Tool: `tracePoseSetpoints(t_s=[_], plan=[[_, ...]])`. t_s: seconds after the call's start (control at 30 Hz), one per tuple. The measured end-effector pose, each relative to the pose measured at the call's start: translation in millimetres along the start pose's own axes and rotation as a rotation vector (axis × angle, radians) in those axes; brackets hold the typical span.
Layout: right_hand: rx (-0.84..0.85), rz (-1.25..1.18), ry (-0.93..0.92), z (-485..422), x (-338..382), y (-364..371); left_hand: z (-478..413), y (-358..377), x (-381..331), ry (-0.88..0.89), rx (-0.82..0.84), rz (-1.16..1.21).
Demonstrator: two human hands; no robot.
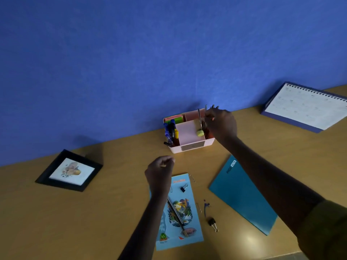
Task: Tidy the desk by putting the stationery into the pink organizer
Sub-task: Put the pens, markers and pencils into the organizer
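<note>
Over the right-hand compartment of the pink organizer (pixel 189 147), the right hand (pixel 220 124) is seen with fingers curled, pinching a small bunch of pencils (pixel 212 106). They stand roughly upright, tips showing above the fingers. The organizer sits at the back of the worktop (pixel 93 212), against the blue wall. Blue pens (pixel 170 130) are noted in its left compartment, coloured sticky notes (pixel 173 118) at its rear, and a small yellow-green round item (pixel 200 132) in the middle.

The left hand (pixel 160 171) is held nearer, fingers curled in; whether anything is pinched cannot be told. Below it lies an illustrated booklet (pixel 180 212) with a pen (pixel 177 216) and a black binder clip (pixel 184 188) on it. A second binder clip (pixel 213 223) lies beside it, then a teal notebook (pixel 242 196).
</note>
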State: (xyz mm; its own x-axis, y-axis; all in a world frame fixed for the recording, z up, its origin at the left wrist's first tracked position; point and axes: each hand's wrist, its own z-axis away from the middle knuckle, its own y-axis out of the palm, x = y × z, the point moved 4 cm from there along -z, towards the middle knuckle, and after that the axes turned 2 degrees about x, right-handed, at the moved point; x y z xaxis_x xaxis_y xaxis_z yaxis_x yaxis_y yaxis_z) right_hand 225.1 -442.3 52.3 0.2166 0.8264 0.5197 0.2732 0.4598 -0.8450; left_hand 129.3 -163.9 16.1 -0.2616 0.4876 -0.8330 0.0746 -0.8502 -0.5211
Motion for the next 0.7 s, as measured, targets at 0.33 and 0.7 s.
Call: tracePoseSetpoints(t_s=[0.33,0.7], plan=[[0.097,0.173,0.121,1.0,-0.2,20.7,49.6,-23.0,90.4,-0.357,0.083,-0.111],[0.085,0.218,0.075,12.0,7.7,21.9,61.5,-23.3,109.4,-0.381,0.056,-0.309]])
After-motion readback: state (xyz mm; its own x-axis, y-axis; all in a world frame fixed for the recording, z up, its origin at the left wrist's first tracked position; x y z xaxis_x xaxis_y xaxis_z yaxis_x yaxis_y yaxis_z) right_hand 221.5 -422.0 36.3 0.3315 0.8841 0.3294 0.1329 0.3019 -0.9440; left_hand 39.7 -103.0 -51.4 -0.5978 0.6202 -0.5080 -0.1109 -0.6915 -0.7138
